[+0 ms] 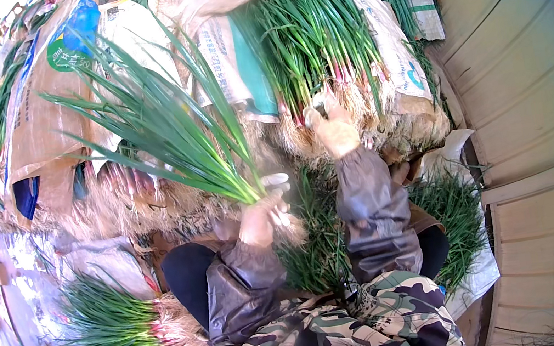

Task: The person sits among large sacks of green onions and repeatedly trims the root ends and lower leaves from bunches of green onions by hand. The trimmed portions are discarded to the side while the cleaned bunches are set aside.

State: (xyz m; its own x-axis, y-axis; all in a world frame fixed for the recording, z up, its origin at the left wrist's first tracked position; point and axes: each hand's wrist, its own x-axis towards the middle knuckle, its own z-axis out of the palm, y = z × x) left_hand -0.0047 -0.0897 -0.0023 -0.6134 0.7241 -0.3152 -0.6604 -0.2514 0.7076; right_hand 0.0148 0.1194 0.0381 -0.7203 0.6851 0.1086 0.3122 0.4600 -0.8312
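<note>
My left hand point(261, 219) is closed around a bunch of long green-leaved plants that look like young garlic or scallions point(199, 152); the leaves fan up and left, the pale roots hang at the right of the fist. White covers show on its fingertips. My right hand point(333, 124) reaches to the root end of a large heap of the same plants point(315, 33), with its fingers at the pinkish stems. Whether it grips any stem cannot be told. Dark waterproof sleeves cover both forearms.
Woven sacks point(129, 44) lie over and between the heaped plants ahead. A laid-out pile with pink stem ends point(123, 330) is at lower left. Loose green leaves point(313, 237) lie between my knees and on a white sheet point(478, 277) at right. A ribbed beige panel wall point(518, 99) stands at right.
</note>
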